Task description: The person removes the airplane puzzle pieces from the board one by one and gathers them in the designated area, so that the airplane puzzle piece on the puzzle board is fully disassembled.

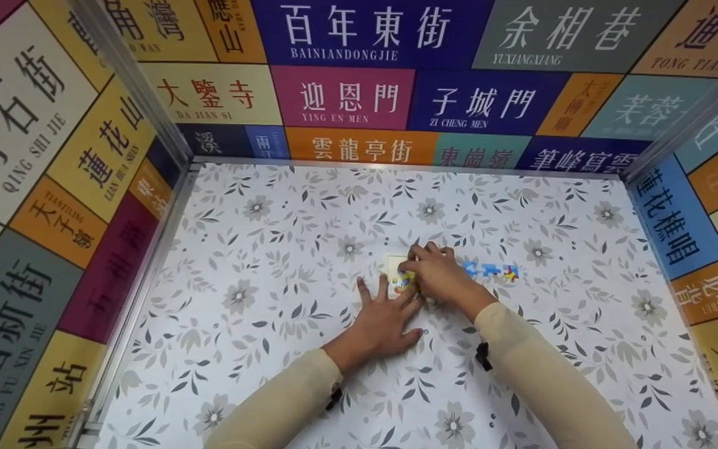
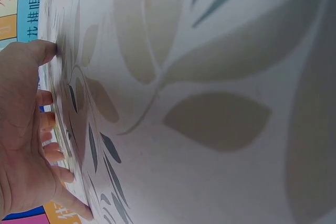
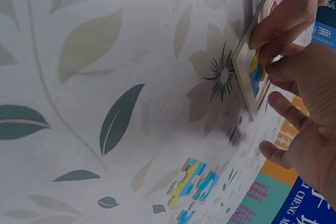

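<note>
A small wooden jigsaw tray with a pale rim lies flat on the tabletop in the head view, with colourful puzzle pieces inside it. My left hand is spread palm down, its fingertips at the tray's near side and the thumb out to the right. Over the tray's right part, my right hand has its fingers bent, pinching a blue and yellow puzzle piece at the tray. Fingers hide much of that piece. The right wrist view shows fingers of both hands close together at the tray's rim.
Several loose blue and yellow puzzle pieces lie to the right of the tray, beside the right hand. A white tabletop with grey flowers and leaves extends all round. Upright panels with street-name lettering border it at the back and sides.
</note>
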Available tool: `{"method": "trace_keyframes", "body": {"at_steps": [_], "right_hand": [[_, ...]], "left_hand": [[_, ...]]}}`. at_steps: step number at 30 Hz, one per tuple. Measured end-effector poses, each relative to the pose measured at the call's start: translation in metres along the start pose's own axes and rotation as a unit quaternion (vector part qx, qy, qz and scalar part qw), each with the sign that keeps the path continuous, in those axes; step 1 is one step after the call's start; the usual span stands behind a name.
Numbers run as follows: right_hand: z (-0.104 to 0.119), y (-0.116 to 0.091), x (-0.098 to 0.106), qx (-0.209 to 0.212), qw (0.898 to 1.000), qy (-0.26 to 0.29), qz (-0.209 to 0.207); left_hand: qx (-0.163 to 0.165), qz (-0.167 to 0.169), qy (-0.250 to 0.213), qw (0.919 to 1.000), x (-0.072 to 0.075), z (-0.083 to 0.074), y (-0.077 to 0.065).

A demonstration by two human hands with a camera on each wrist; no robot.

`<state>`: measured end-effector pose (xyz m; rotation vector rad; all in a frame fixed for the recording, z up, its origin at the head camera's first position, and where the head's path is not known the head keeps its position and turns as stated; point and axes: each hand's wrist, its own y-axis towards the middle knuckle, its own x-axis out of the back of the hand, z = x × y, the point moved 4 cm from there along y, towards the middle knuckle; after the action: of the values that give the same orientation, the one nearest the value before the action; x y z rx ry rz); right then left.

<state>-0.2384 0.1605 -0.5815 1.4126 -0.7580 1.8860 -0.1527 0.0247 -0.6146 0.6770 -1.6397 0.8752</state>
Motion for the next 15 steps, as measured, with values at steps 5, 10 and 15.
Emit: {"method": "trace_keyframes", "body": {"at_steps": [5,10,15], "right_hand": [[0.0008,0.0038,-0.0002,-0.01,1.0,0.004,0.009],[-0.0007,0.0059,-0.0009,-0.025,0.999,0.018,0.022],[-0.0008,0.0081,-0.0006,-0.02,1.0,0.011,0.021]], "left_hand": [[0.001,-0.005,0.002,1.0,0.0012,-0.0003,-0.0008],[0.003,0.002,0.001,1.0,0.0041,-0.0012,-0.001],[0.003,0.003,0.006,1.0,0.0048,-0.0002,-0.002]]}}
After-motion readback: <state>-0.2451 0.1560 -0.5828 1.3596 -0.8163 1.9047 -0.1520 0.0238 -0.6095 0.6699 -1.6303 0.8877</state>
